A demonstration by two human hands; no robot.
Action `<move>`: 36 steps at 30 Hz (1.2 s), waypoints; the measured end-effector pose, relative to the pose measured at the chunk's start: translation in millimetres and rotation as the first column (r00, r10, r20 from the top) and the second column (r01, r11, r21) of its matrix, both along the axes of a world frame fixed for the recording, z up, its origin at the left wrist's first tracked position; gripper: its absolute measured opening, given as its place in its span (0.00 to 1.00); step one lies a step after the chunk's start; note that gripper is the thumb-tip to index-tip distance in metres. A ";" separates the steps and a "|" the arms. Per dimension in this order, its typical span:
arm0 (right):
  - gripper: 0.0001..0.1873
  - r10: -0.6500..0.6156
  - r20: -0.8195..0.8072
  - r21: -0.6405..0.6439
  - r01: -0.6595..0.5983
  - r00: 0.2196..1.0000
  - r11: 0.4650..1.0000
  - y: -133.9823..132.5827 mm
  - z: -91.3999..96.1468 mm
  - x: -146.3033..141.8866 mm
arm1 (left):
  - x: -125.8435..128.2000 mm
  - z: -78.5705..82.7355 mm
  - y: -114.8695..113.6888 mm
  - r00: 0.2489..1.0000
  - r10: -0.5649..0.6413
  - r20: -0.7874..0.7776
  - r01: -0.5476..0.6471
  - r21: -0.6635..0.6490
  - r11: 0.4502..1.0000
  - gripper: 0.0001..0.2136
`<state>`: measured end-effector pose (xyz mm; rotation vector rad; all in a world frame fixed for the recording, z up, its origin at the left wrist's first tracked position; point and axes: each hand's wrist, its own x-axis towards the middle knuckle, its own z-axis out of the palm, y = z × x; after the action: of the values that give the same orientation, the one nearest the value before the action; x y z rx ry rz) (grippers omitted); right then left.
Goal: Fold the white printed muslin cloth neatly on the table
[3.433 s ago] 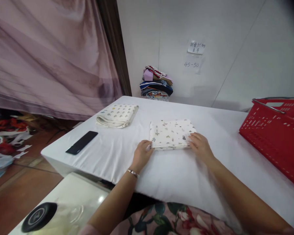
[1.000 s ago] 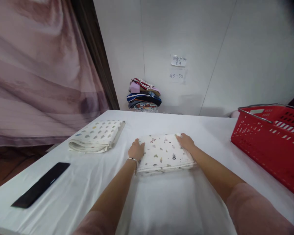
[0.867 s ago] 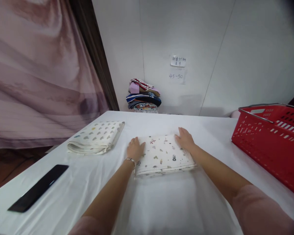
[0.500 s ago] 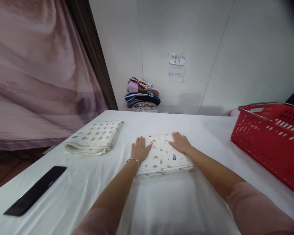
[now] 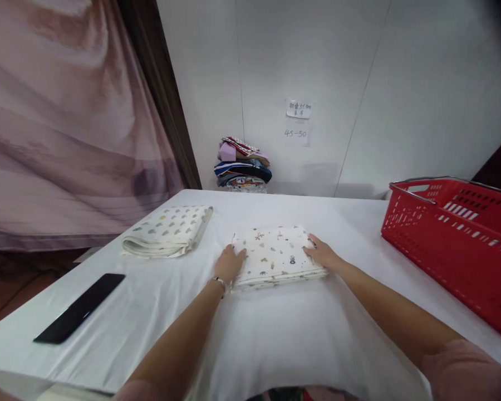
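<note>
A folded white cloth with small printed figures lies on the white-covered table in front of me. My left hand grips its left edge, thumb on top and the other fingers at the side, mostly hidden. At the right edge my right hand holds the cloth likewise, its thumb on the upper face. Several layers show along the near fold. Farther left rests another folded white cloth with a grey cloud-like print, touched by neither hand.
A black flat slab lies at the left of the table. To the right stands a red perforated basket with a metal handle. A pile of folded fabrics is beyond the far edge, and a pink curtain hangs at the left.
Both hands have gone from lying flat on top of the printed cloth to gripping its left and right edges. The view has shifted slightly; the cloth stays in about the same place.
</note>
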<state>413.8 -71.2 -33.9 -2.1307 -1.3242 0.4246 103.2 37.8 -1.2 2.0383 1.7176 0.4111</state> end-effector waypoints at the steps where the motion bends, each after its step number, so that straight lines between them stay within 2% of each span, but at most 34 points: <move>1: 0.34 -0.019 0.009 0.025 0.018 1.000 1.000 -4.1 -1.7 -3.0 | -0.1 -0.6 -1.3 1.000 -0.005 0.000 0.005 -0.012 1.000 0.28; 4: 0.32 -0.070 -0.008 0.127 0.070 0.998 0.989 -2.9 -2.9 -16.1 | 1.3 0.3 7.5 0.999 -0.041 0.006 0.041 0.017 0.999 0.29; 7: 0.33 -0.048 -0.058 0.226 0.060 0.997 0.972 7.2 0.5 -31.4 | -0.1 5.1 27.7 0.999 -0.027 -0.022 0.028 0.037 0.999 0.30; 9: 0.33 -0.016 -0.083 0.240 0.035 0.996 0.970 10.9 4.1 -39.0 | -3.3 7.4 37.9 0.998 0.000 -0.056 -0.001 -0.014 1.000 0.30; 11: 0.32 -0.008 -0.111 0.190 0.029 0.994 0.981 9.5 8.0 -42.0 | -7.5 7.8 40.1 0.998 0.005 -0.062 -0.008 -0.036 0.999 0.30; 13: 0.31 -0.026 -0.131 0.139 0.044 0.991 0.989 2.9 12.0 -40.3 | -12.2 7.0 33.5 0.999 0.011 -0.039 -0.011 -0.002 1.000 0.29; 16: 0.26 -0.065 -0.144 0.211 0.094 0.988 0.973 -13.3 18.6 -35.1 | -18.6 6.2 11.9 0.999 -0.020 0.031 0.014 0.186 0.982 0.26; 18: 0.20 -0.021 -0.167 0.290 0.069 0.986 0.954 -25.6 23.5 -33.9 | -19.7 6.4 -6.1 0.990 -0.121 0.069 0.091 0.340 0.936 0.20; 20: 0.15 0.071 -0.174 0.344 -0.007 0.982 0.939 -36.7 27.4 -35.2 | -16.0 7.1 -23.5 0.962 -0.263 0.075 0.208 0.421 0.883 0.14; 23: 0.12 0.168 -0.113 0.410 -0.108 0.979 0.906 -47.7 27.3 -38.1 | -2.1 8.1 -44.0 0.893 -0.446 0.053 0.378 0.448 0.810 0.10; 26: 0.12 0.222 -0.047 0.408 -0.184 0.974 0.894 -52.1 19.7 -37.3 | 14.0 6.8 -55.5 0.841 -0.541 0.020 0.476 0.448 0.757 0.09; 31: 0.15 0.317 0.108 0.301 -0.335 0.942 0.893 -55.4 10.7 -27.0 | 25.6 -1.7 -59.1 0.810 -0.586 0.017 0.519 0.445 0.730 0.09; 36: 0.18 0.375 0.148 0.210 -0.400 0.915 0.892 -59.4 17.7 -23.8 | 25.8 -6.4 -56.9 0.806 -0.589 0.062 0.500 0.461 0.733 0.08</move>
<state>389.9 -130.6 -16.2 -1.7095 -1.7764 0.2971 129.0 -19.0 -7.6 2.5756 0.8697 0.8112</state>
